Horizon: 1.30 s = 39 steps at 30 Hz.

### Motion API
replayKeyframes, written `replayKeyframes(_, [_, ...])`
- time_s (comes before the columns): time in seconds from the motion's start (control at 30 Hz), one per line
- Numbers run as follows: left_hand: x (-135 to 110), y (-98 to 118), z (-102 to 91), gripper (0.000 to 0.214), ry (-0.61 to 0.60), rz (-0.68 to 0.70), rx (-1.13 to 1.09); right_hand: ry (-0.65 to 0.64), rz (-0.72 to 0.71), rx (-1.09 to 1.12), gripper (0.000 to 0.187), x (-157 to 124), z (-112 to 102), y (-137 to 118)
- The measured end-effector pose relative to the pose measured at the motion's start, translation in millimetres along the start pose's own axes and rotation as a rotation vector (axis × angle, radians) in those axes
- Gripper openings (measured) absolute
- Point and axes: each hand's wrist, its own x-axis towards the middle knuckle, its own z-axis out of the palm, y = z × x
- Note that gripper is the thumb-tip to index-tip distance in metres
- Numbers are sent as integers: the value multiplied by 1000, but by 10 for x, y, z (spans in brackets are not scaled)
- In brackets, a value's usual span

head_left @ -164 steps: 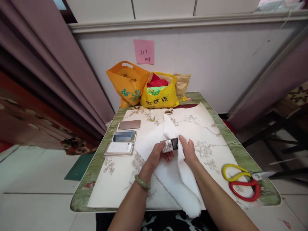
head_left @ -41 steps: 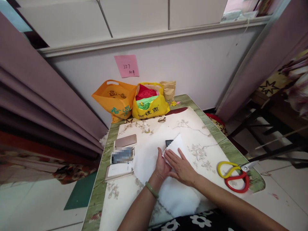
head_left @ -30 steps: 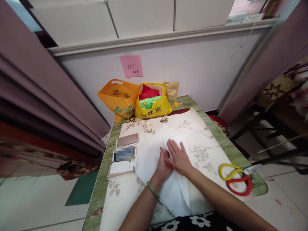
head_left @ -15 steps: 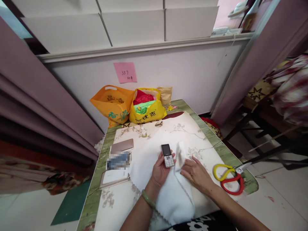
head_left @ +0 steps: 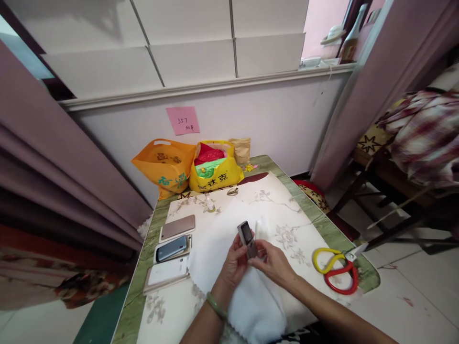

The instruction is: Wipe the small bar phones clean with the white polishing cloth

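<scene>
Both the keypad phone (head_left: 247,238) and the right hand (head_left: 273,262) had moved since half a second ago. Back then the phone lay face up in the left hand (head_left: 234,262), and the right hand had a flap of the white cloth (head_left: 256,310). Now the phone was tipped onto one side, and the right hand had come over to it and seemed to have let go of the flap. The left hand was closed around the phone, and the right hand's fingers and thumb pinched its low right part. So both hands looked busy with the phone, and the cloth was left lying under them.

Below the hands was a green surface (head_left: 311,210) with a flowery sheet (head_left: 279,210) on it. Far ahead of the left hand stood an orange bag (head_left: 163,162) that said 香遇 in green. Ahead of both hands was a yellow bag (head_left: 231,173); its black writing showed 达克, with one more sign bent out of shape. Scissors (head_left: 349,257) lay right of the right hand. Past the bags, a pink paper (head_left: 182,121) said 357, with small signs I could not read well. Left of the left hand, a white phone (head_left: 168,272) had a mark too tiny to read.
</scene>
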Motion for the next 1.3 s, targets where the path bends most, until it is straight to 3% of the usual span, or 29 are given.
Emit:
replayKeyframes(0.23, [45, -17, 18, 56, -25, 34, 55, -4, 29, -36, 32, 151, 15, 41])
replayKeyframes(0.37, [39, -71, 35, 54, 60, 85, 82, -25, 102, 149, 26, 197, 20, 150])
replayKeyframes(0.47, [17, -121, 47, 50, 134, 130, 153, 18, 183, 258, 37, 387, -156, 274])
replayKeyframes(0.5, [9, -140, 49, 49, 146, 138, 223, 63, 197, 195, 41, 488, -273, 317])
replayKeyframes(0.6, [-11, -199, 41, 45, 117, 155, 494, 218, 270, -271, 48, 855, -736, 446])
replayKeyframes(0.7, [-17, -237, 19, 43, 49, 184, 651, 313, 325, -483, 48, 1183, -1148, 572])
replayKeyframes(0.77, [-16, -241, 6, 40, 31, 199, 679, 341, 332, -608, 46, 1323, -1292, 657])
replayKeyframes(1.0, [-18, -189, 31, 35, 37, 191, 671, 286, 231, -839, 35, 1431, -1306, 968])
replayKeyframes(1.13, [-18, -190, 33, 34, 44, 177, 667, 255, 180, -888, 40, 1462, -1361, 1126])
replayKeyframes(1.3, [-15, -206, 30, 32, 23, 175, 654, 218, 132, -940, 37, 1612, -1463, 1176])
